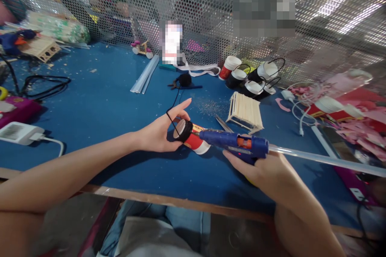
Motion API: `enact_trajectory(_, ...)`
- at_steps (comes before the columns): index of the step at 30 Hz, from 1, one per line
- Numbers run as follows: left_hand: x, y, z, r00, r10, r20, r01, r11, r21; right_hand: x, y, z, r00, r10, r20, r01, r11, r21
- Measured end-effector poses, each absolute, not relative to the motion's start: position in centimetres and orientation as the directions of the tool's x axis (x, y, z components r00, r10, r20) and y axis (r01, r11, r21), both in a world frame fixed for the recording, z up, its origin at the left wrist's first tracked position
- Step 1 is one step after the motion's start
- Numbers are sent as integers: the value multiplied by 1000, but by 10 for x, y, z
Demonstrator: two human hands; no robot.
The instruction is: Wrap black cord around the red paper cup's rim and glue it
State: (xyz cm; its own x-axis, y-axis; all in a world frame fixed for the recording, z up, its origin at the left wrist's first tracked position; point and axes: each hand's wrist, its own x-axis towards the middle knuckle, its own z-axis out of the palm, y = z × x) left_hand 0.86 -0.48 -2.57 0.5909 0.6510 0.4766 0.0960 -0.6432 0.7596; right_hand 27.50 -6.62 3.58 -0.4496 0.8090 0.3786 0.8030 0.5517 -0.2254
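My left hand [164, 130] grips a red and white paper cup [196, 142] that lies tilted on its side. Black cord [187, 130] is wound around one end of the cup, and a strand runs from it over my fingers to a black ball of cord [185, 80]. In my right hand [265, 170] is a blue hot glue gun [237, 142], with a long clear glue stick [325, 159] coming out of its back. Its nozzle points at the cord-wrapped part of the cup, touching or very close; I cannot tell which.
Scissors [223, 123] lie beside a small wooden-stick structure [245, 111]. Several cups, some black with handles [263, 72], stand at the back right. Glue sticks [145, 75] and a lit phone [171, 44] are near the mesh partition [208, 16]. Black cable [48, 84] lies left.
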Motion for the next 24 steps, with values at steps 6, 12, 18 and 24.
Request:
enact_trajectory(6, 8, -5, -25, 599, 636, 488, 75, -651, 756, 264, -62, 43, -327, 873, 362, 836, 446, -319)
enact_trajectory(12, 9, -6, -26, 588, 648, 484, 88, -646, 758, 262, -64, 48, -361, 868, 341, 806, 474, -355)
enact_trajectory(18, 8, -5, -25, 593, 637, 492, 80, -655, 751, 257, -63, 48, -288, 903, 319, 807, 408, -427)
enact_trajectory(24, 8, -5, -26, 588, 656, 473, 95, -637, 765, 258, -63, 51, -331, 904, 272, 810, 420, -410)
